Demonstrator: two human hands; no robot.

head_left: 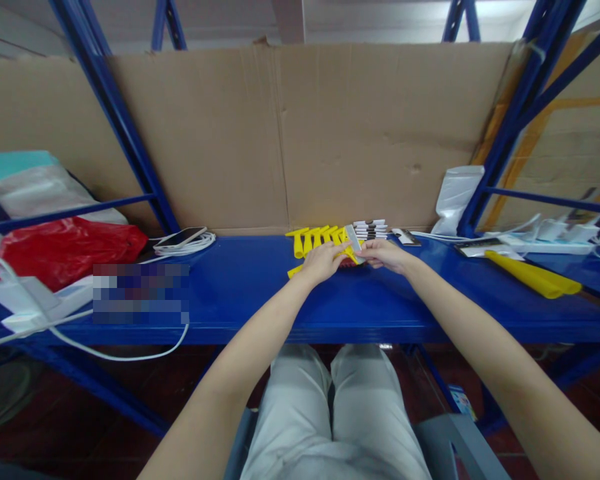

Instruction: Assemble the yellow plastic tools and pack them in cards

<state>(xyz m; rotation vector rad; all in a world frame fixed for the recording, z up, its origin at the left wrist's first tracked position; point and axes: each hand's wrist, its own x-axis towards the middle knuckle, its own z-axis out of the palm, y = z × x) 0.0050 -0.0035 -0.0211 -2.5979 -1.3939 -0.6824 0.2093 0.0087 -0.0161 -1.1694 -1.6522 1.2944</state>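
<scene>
The tool (353, 240), yellow with a pale flat end, is held at the centre of the frame. Its yellow part is grasped by the left hand (323, 263), and its pale end is pinched by the right hand (384, 255). Yellow pieces (299, 247) are lined up just to the left, white-and-black pieces (371, 236) just above right. A phone (184, 237) and a red bag (70, 250) are seen farther left.
</scene>
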